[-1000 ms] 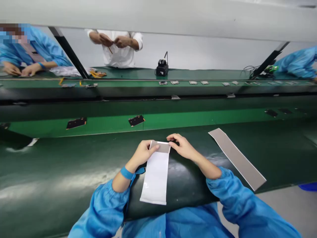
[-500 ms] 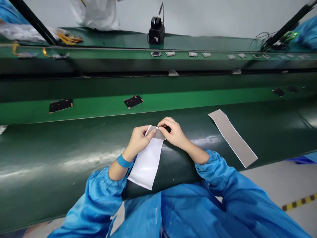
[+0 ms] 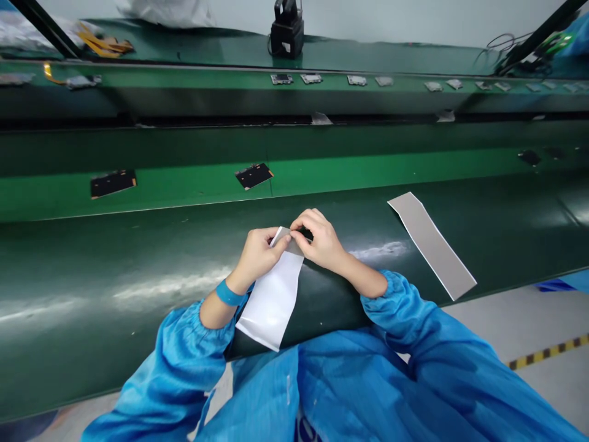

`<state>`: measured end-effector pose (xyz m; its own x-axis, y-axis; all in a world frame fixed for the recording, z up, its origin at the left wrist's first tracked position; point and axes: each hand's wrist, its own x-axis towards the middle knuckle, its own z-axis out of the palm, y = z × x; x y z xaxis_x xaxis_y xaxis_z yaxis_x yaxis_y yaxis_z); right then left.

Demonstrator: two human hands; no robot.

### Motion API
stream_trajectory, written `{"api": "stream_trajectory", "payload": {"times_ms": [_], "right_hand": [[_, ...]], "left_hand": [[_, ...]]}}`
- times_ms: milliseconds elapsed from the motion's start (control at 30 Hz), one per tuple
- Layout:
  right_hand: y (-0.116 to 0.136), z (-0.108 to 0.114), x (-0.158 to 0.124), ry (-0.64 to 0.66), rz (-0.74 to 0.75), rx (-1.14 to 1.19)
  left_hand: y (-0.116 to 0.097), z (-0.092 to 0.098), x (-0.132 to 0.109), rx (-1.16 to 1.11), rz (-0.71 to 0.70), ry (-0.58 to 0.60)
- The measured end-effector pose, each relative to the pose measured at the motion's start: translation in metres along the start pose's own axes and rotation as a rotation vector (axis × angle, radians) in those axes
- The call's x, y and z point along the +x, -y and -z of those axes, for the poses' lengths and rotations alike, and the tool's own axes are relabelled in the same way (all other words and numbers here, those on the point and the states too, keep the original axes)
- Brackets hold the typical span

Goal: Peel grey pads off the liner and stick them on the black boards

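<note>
A white strip with a grey upper end point(image 3: 275, 294) hangs down over the dark green table, its lower end near the table's front edge. My left hand point(image 3: 260, 256) pinches its top between thumb and fingers, with a blue band round the wrist. My right hand point(image 3: 321, 240) is closed at the strip's upper right corner, thumb and fingertip pressed together; the fingertips cover whatever detail lies between them. To the right, a grey strip with white edges point(image 3: 435, 245) lies flat on the table.
Black flat boards point(image 3: 254, 176) lie on the green belt beyond the dark green table point(image 3: 92, 276). Several small parts point(image 3: 357, 80) line the raised ledge behind. A black device point(image 3: 286, 34) stands on the shelf, near a white bag point(image 3: 168, 12) and yellow pieces point(image 3: 105, 43).
The view has tilted down slightly. Both hands stay at the top of the white strip, and the grey end shows less between them. The board near the middle has shifted slightly right.
</note>
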<state>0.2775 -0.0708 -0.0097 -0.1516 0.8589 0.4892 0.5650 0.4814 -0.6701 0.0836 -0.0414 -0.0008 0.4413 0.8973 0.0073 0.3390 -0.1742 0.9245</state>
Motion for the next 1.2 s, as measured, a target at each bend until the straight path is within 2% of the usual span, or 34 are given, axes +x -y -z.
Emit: {"api": "stream_trajectory", "payload": {"times_ms": [167,267,367,500,767,1033,1100,1200], "right_hand": [[0.0016,-0.0015,-0.0011,0.028,0.019,-0.038],[0.0056,-0.0018,-0.0014,-0.010,0.028,-0.013],[0.0086,-0.0010,-0.0006,-0.048,-0.072,0.113],[0.0075,-0.0016,0.0004,-0.031,-0.166,0.241],[0.0046,-0.0077,-0.0025,0.002,-0.207,0.172],[0.0063,-0.0064,-0.0043,-0.015,-0.060,0.070],[0.0073,-0.0074,-0.0051,-0.013,-0.095,0.076],[0.0071,-0.0094,-0.0045,-0.020,-0.267,0.247]], "left_hand": [[-0.0027,-0.0003,0.0003,-0.002,0.020,0.004],[-0.0031,-0.0002,0.0007,0.002,0.026,0.005],[-0.0031,-0.0003,0.0008,0.016,0.034,0.001],[-0.0044,-0.0013,0.0007,0.016,0.027,0.021],[-0.0043,-0.0024,-0.0005,0.018,0.026,0.050],[-0.0037,-0.0028,-0.0010,0.025,0.028,0.037],[-0.0031,-0.0034,-0.0003,0.024,0.024,0.033],[-0.0021,-0.0059,0.0009,0.027,0.015,0.032]]}}
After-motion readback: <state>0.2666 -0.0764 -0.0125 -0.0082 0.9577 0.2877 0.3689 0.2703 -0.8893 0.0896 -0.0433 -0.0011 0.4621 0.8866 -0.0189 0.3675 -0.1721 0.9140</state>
